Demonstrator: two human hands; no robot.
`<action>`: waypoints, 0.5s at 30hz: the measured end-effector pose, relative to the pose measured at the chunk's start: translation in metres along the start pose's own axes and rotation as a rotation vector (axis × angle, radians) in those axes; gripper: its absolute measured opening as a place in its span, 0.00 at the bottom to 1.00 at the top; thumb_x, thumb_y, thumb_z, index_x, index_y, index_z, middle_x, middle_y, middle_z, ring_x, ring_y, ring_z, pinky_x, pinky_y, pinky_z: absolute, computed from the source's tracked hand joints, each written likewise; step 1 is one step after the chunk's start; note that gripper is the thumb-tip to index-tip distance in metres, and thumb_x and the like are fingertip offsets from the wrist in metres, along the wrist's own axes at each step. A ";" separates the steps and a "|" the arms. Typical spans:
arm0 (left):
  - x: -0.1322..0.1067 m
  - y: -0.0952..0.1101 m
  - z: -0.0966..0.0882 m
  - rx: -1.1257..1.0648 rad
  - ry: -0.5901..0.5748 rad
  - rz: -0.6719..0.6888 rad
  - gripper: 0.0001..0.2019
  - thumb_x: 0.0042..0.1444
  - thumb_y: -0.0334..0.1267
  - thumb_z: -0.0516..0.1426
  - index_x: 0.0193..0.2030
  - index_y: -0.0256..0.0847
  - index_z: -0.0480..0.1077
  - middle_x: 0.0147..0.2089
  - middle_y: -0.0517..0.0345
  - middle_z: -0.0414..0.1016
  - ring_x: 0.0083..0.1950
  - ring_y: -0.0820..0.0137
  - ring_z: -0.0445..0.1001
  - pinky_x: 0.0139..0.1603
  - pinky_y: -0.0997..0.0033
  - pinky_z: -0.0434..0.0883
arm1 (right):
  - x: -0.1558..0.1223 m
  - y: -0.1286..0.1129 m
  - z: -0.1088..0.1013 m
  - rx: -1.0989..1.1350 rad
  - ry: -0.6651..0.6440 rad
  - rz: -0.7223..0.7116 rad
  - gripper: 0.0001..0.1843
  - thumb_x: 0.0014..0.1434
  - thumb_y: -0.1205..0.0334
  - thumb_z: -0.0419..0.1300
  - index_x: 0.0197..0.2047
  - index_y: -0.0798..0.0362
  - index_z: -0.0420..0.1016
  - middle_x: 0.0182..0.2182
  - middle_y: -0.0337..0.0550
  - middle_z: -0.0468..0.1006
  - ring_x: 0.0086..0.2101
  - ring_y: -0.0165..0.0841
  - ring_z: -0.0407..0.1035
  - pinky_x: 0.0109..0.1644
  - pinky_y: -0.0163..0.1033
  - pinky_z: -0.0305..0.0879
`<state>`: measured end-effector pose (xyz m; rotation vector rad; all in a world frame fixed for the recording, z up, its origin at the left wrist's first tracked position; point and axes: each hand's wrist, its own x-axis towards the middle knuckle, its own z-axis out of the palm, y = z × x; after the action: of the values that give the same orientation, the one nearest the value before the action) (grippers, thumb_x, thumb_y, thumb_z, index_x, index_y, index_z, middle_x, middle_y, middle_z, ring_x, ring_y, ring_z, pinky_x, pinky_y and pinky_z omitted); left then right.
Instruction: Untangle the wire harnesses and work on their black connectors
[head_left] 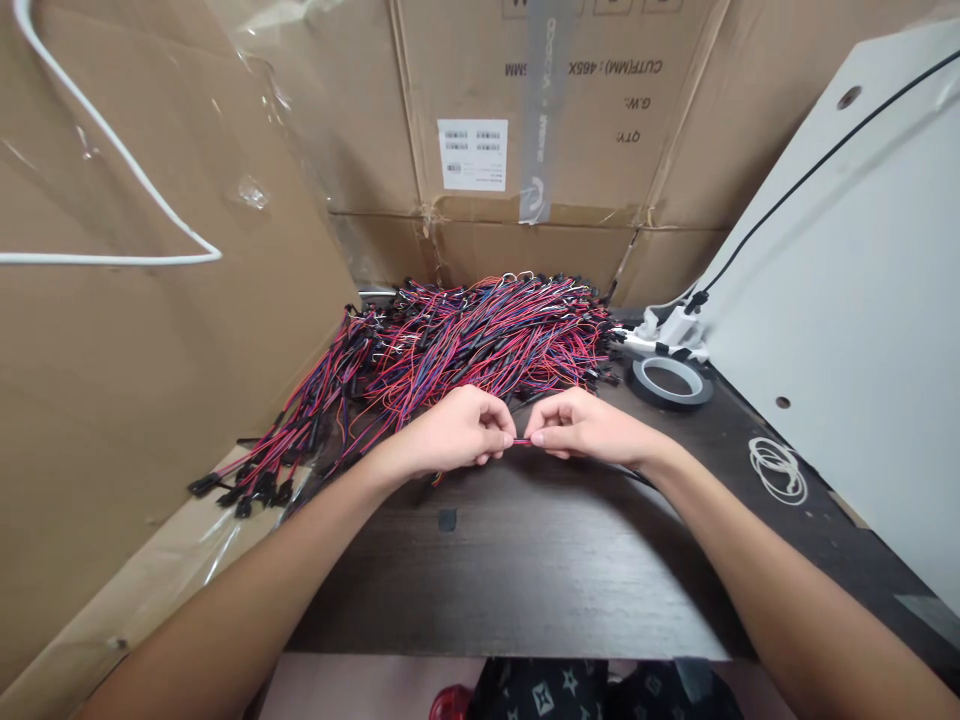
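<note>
Dark patterned fabric (570, 692), probably my own lap, filled the bottom edge of the head view, cut off by the frame, with a red rounded object (450, 706) beside it at 7 o'clock that I could not identify. From there both forearms ran up over the dark wooden table (525, 570) toward its centre.

At the middle, my left hand (457, 432) and right hand (581, 428) met fingertip to fingertip, each pinching one end of a short red wire (523, 440) stretched between them just above the tabletop. Held taut like that, I judged, the wire was kept clear of the rest for close work. Only a sliver of it showed; the fingers hid both ends, so I could not tell whether a connector was involved.

Directly behind the hands, at 12 o'clock, lay the heap of red, blue and black wires (480, 340), near enough to draw from, its black connectors trailing to 9 o'clock over a cardboard sheet (112, 400). At 2 o'clock sat a roll of black tape (670, 382), a white fixture (671, 330) just behind it, its purpose unclear. Coiled white rings (778, 468) lay at 3 o'clock beside a white panel (862, 300). Cardboard boxes (540, 100) walled in the back, their print upside down and partly cropped.
</note>
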<state>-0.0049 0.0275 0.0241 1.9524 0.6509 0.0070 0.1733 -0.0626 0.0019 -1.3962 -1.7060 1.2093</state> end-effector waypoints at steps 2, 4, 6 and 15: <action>0.000 0.000 0.000 -0.011 -0.016 -0.007 0.04 0.49 0.29 0.53 0.30 0.33 0.69 0.22 0.60 0.68 0.19 0.80 0.63 0.17 0.82 0.59 | 0.001 0.000 0.001 -0.007 -0.006 0.009 0.09 0.55 0.60 0.56 0.31 0.59 0.70 0.18 0.35 0.65 0.20 0.24 0.55 0.25 0.31 0.51; 0.000 -0.001 0.000 -0.034 -0.033 -0.008 0.04 0.49 0.28 0.53 0.30 0.33 0.69 0.23 0.60 0.69 0.19 0.79 0.63 0.16 0.82 0.60 | 0.002 0.000 0.003 -0.005 -0.011 0.013 0.09 0.55 0.60 0.55 0.31 0.59 0.69 0.18 0.35 0.64 0.20 0.24 0.55 0.24 0.31 0.51; 0.001 -0.002 0.001 -0.053 -0.043 -0.011 0.05 0.49 0.27 0.52 0.31 0.33 0.68 0.23 0.60 0.69 0.19 0.79 0.64 0.16 0.82 0.62 | 0.003 0.000 0.005 0.006 -0.010 0.008 0.09 0.56 0.60 0.55 0.31 0.59 0.68 0.18 0.34 0.63 0.20 0.23 0.54 0.24 0.30 0.50; 0.002 -0.003 0.011 -0.033 0.003 -0.027 0.04 0.52 0.27 0.52 0.31 0.33 0.67 0.20 0.62 0.69 0.16 0.76 0.68 0.16 0.80 0.65 | 0.005 0.004 0.008 -0.013 -0.015 -0.056 0.10 0.56 0.59 0.56 0.29 0.58 0.68 0.16 0.33 0.61 0.19 0.23 0.52 0.23 0.30 0.50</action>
<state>-0.0011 0.0205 0.0165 1.9125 0.6749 0.0042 0.1671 -0.0600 -0.0055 -1.3410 -1.7543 1.1836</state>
